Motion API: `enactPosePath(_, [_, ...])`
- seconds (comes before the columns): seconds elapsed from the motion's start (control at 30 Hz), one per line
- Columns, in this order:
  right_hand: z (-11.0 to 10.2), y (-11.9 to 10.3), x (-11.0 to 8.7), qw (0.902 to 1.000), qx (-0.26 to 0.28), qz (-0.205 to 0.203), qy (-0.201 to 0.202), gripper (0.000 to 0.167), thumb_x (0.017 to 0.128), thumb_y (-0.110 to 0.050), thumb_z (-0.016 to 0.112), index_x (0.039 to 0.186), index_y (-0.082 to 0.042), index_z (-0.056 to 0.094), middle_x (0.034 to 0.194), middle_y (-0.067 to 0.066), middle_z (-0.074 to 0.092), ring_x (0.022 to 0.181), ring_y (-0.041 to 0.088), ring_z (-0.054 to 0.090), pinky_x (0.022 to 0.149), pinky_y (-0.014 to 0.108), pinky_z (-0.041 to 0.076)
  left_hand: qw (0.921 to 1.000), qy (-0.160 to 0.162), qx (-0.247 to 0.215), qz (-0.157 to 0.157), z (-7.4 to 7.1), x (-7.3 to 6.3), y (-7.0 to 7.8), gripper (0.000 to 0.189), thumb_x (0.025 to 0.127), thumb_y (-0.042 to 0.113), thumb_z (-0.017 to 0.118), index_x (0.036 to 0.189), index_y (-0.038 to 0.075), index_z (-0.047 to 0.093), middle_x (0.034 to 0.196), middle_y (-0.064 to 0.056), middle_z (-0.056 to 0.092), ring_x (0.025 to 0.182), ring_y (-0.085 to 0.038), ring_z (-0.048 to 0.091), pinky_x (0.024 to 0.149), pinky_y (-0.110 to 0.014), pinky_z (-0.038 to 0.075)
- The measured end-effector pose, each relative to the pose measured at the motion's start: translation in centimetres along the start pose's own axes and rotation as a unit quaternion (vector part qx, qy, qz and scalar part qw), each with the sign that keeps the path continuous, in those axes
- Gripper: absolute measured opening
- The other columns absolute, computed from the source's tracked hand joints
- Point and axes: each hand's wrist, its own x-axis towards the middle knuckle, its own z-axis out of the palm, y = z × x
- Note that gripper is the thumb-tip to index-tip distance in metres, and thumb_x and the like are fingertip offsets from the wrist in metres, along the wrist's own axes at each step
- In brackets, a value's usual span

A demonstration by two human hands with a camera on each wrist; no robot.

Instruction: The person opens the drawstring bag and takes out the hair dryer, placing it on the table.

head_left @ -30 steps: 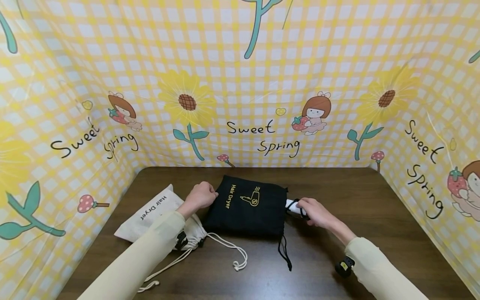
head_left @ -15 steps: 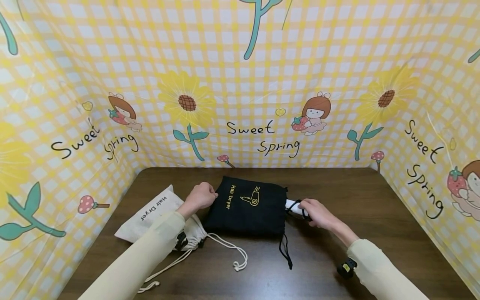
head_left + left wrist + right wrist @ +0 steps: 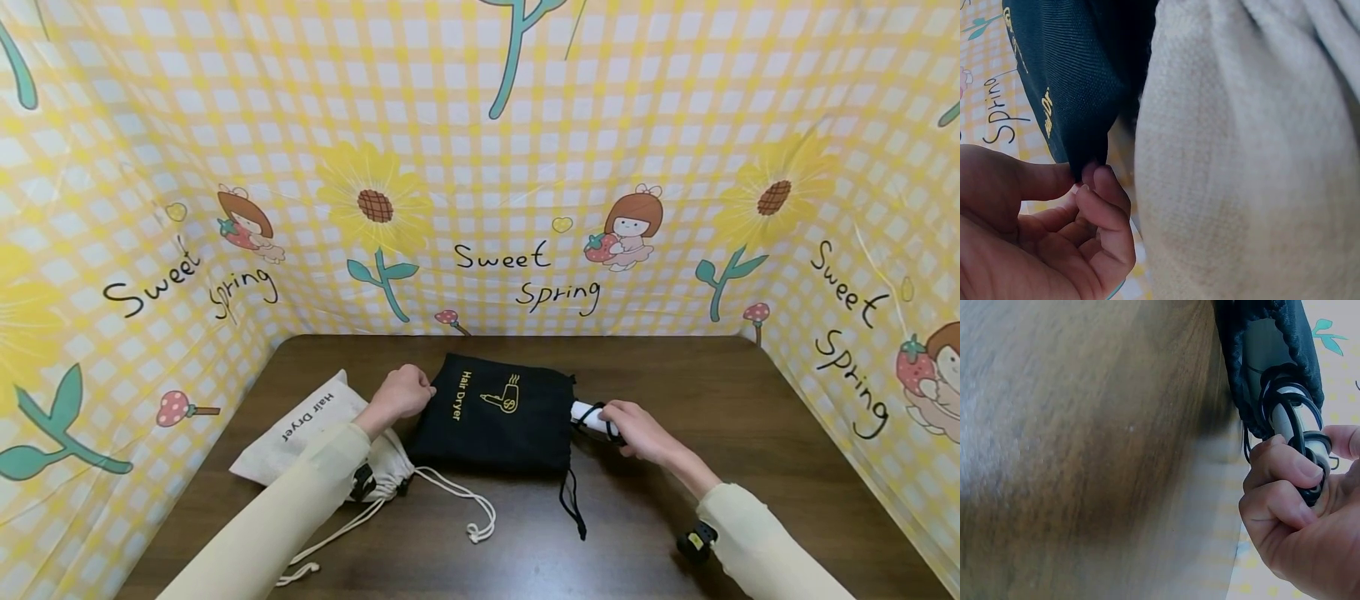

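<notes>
A black drawstring bag (image 3: 510, 433) with yellow "Hair Dryer" lettering lies mid-table, its mouth facing right. My left hand (image 3: 402, 390) pinches the bag's closed left end between thumb and fingertips, as the left wrist view shows at the bag's dark corner (image 3: 1088, 153). At the mouth, my right hand (image 3: 637, 429) grips the white handle of a hair dryer (image 3: 592, 417), which has a black cord (image 3: 1294, 406) wound round it. The dryer's body sits inside the bag, mostly hidden; a pale part of it shows through the opening in the right wrist view.
A cream drawstring bag (image 3: 300, 429), also lettered "Hair Dryer", lies to the left, partly under my left forearm. Its white cords (image 3: 465, 496) trail over the brown table (image 3: 480, 558). A checked cloth (image 3: 480, 167) walls in the back and sides.
My right hand has shifted slightly to the right, and a little more of the white handle shows outside the bag's mouth. The left hand has stayed at the bag's end.
</notes>
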Motion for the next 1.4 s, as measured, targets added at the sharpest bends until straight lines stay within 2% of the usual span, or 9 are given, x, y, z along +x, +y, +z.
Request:
enactPosePath(0.3, [0.0,-0.3,-0.3,0.9999,0.004,-0.016,0.004,0.033,0.108,-0.026,0.045,0.118,0.001,0.061,0.105,0.015,0.051,0.063,0.018,0.041,0.051,0.028,0.037,1.0,0.001,0.009,0.0,-0.1,0.0,0.0,0.051,0.106,0.017,0.062,0.059,0.014,0.043,0.054,0.002,0.032,0.048,-0.014,0.032,0.054,-0.029,0.034])
enactPosePath(0.67, [0.0,-0.5,-0.4,0.9998,0.009,-0.017,0.004,0.034,0.109,-0.026,0.044,0.119,0.002,0.06,0.109,0.017,0.052,0.07,0.021,0.045,0.053,0.031,0.04,0.9999,-0.003,0.012,-0.004,-0.3,-0.1,0.1,0.051,0.107,0.017,0.062,0.059,0.013,0.043,0.055,0.002,0.032,0.049,-0.015,0.033,0.054,-0.029,0.034])
enactPosePath(0.8, [-0.1,-0.4,-0.4,0.9998,0.014,-0.016,0.001,0.034,0.108,-0.028,0.046,0.118,0.001,0.061,0.108,0.018,0.053,0.064,0.018,0.042,0.051,0.029,0.037,0.9999,-0.005,0.012,-0.009,-0.3,0.0,0.1,0.051,0.107,0.018,0.062,0.06,0.013,0.043,0.055,0.002,0.032,0.049,-0.015,0.034,0.054,-0.029,0.034])
enactPosePath(1.03, [-0.6,0.6,0.0,0.9984,0.017,-0.05,-0.021,0.041,0.106,-0.036,0.044,0.117,0.0,0.061,0.1,0.019,0.052,0.055,0.014,0.038,0.048,0.027,0.034,0.9999,-0.004,0.009,-0.009,-0.3,-0.1,0.1,0.051,0.107,0.018,0.062,0.06,0.013,0.043,0.055,0.002,0.032,0.049,-0.015,0.032,0.054,-0.029,0.033])
enactPosePath(1.13, [-0.5,0.5,0.0,0.9992,0.017,-0.036,-0.012,0.039,0.107,-0.034,0.045,0.118,0.0,0.061,0.101,0.018,0.052,0.055,0.014,0.038,0.048,0.026,0.034,0.9999,-0.004,0.008,-0.008,-0.3,-0.1,0.2,0.051,0.107,0.017,0.062,0.06,0.013,0.043,0.055,0.002,0.032,0.048,-0.014,0.032,0.053,-0.028,0.032])
enactPosePath(1.17, [-0.3,0.0,-0.3,0.9997,0.018,-0.019,-0.004,0.039,0.106,-0.033,0.045,0.118,0.0,0.061,0.103,0.018,0.053,0.056,0.014,0.038,0.049,0.026,0.033,0.9999,-0.004,0.007,-0.008,-0.3,-0.1,0.2,0.051,0.107,0.017,0.062,0.059,0.013,0.043,0.055,0.002,0.032,0.048,-0.014,0.032,0.053,-0.029,0.032])
enactPosePath(1.4, [-0.1,-0.2,-0.6,0.9997,0.019,-0.005,0.011,0.033,0.108,-0.027,0.045,0.119,0.0,0.061,0.096,0.014,0.052,0.053,0.014,0.036,0.047,0.025,0.03,1.0,0.0,0.008,-0.004,-0.3,-0.2,0.4,0.051,0.106,0.017,0.063,0.06,0.013,0.043,0.055,0.002,0.032,0.049,-0.015,0.032,0.054,-0.029,0.033])
